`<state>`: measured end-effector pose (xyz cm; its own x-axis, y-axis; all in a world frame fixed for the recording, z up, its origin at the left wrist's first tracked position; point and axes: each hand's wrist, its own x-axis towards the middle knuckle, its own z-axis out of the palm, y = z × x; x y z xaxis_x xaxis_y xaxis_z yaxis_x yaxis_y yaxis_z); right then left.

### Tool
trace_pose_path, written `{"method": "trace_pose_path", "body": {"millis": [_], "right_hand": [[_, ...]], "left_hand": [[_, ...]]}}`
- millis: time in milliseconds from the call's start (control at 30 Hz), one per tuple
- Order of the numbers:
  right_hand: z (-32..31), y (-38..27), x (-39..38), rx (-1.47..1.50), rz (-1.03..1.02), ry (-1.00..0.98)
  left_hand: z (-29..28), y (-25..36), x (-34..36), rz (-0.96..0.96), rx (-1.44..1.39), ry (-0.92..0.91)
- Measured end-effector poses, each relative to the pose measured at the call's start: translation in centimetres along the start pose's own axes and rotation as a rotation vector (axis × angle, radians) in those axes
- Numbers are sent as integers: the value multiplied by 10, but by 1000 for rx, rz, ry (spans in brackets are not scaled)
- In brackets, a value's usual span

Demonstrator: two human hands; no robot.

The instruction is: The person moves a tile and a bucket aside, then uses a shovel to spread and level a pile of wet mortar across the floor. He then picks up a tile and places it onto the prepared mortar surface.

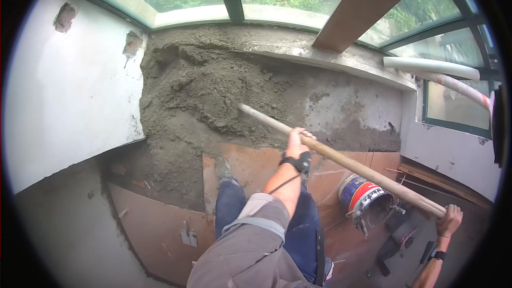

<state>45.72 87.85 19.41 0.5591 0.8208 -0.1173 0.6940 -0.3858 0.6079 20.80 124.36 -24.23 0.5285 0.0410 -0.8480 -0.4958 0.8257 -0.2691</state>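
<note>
A long wooden pole (368, 172), like a tool handle, slants across the view from the mortar to the lower right. My left hand (300, 140) is closed around it near its middle, with a dark strap on the wrist. Near its lower right end, my right hand (450, 220) grips it too. The far tip lies over a big heap of wet grey mortar (213, 85) piled against the low wall under the window. No blade shows there; whether one is buried in the mortar, I cannot tell.
Brown boards (154, 229) cover part of the floor. A mortar-smeared bucket (365, 194) lies tipped below the pole, beside a dark power tool (397, 237). A trowel-like metal piece (188, 234) lies left. A brown panel (358, 10) leans on the window; white tubes (432, 68) stick out right.
</note>
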Motion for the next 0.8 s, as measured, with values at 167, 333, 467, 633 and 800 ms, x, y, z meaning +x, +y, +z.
{"method": "trace_pose_path", "body": {"millis": [167,333,467,633,800], "right_hand": [[-21,-30,-22,1,18,65],[-68,-9,-48,-7,0,-36],[-92,8,-75,-7,-67,-150],[-143,-87,-51,-48,-313,-477],[-122,-249,-30,418,-393,-544]], "left_hand": [[-37,20,-27,97,-8,59],[-65,0,-78,-18,-52,79],[-107,4,-143,41,-102,165],[-216,57,-217,56,-73,304],[-340,202,-276,460,490,900]]}}
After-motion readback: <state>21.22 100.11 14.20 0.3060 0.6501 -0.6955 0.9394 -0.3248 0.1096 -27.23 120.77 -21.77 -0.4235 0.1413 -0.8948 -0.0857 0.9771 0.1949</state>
